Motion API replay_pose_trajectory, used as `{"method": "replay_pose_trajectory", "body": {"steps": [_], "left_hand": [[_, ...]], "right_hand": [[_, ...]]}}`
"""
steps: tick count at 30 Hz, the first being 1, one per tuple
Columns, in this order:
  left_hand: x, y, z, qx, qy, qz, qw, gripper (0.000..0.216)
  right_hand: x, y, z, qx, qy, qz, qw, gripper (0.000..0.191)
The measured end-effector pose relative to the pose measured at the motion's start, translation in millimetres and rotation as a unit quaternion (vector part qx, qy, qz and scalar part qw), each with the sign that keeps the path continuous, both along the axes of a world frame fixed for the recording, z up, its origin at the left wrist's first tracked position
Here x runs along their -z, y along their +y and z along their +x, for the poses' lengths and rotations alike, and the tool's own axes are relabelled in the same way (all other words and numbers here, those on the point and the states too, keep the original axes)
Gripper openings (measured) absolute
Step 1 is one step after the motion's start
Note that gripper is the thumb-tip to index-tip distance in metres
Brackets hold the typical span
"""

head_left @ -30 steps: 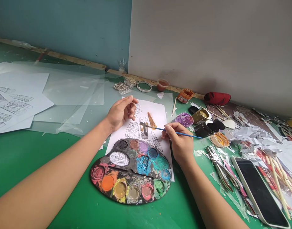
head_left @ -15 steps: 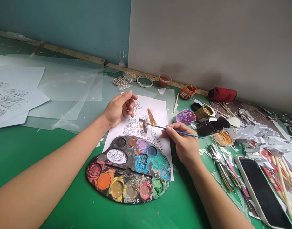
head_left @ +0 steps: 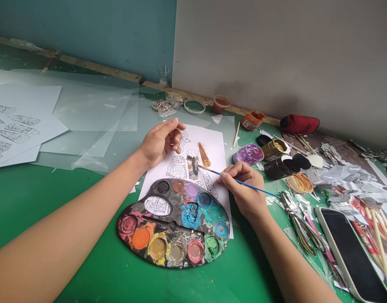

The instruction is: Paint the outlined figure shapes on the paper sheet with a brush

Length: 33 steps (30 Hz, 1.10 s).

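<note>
My right hand (head_left: 245, 187) grips a slim blue paintbrush (head_left: 248, 186) between thumb and fingers. The brush's tip touches, or hovers just over, a small cutout with dark and golden-brown paint (head_left: 193, 165) on a white printed sheet (head_left: 217, 141). Beside that piece is a golden-brown painted wedge shape (head_left: 204, 155). Palm side turned inward, my left hand (head_left: 161, 143) rests at the sheet's left edge, its fingers loosely curled and holding nothing. A black paint palette (head_left: 177, 226) with several coloured wells covers the sheet's lower part; outlined drawings show through its thumb hole.
Right of the sheet stand purple (head_left: 248, 154), gold (head_left: 276, 148), black (head_left: 283, 167) and orange (head_left: 252, 120) paint jars. Nearer lie pliers (head_left: 302, 229), a phone (head_left: 353, 252) and paper scraps (head_left: 345, 179). Printed sheets (head_left: 38, 103) and clear film (head_left: 95, 103) lie at left.
The view has shifted slightly, moving the scene a little to the right. The paintbrush now slants more steeply, its back end lower, with the tip still at the dark painted cutout. My left hand stays put.
</note>
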<state>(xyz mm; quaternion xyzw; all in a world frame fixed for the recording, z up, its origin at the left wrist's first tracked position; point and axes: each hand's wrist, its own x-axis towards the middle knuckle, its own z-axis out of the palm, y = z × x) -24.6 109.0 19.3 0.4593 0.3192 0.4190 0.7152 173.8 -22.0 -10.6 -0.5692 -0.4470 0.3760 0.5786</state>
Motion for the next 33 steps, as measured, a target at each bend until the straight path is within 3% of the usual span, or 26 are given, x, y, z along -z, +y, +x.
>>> {"method": "replay_pose_trajectory", "body": {"steps": [9,23,33], "left_hand": [[0.9,-0.5,-0.2,0.001,-0.008,0.009,1.000,0.024],[2.5,0.1,0.1,0.002,-0.013,0.010,1.000,0.022],[2.4,-0.1,-1.0,0.004,-0.003,0.005,1.000,0.025]], "right_hand": [[-4.2,-1.6,-0.7,-0.025,-0.005,0.028,0.999,0.025],[-1.6,9.7,-14.4,-0.014,-0.001,-0.014,1.000,0.022],[-4.3,6.5,-14.1,-0.004,-0.006,0.004,1.000,0.020]]}}
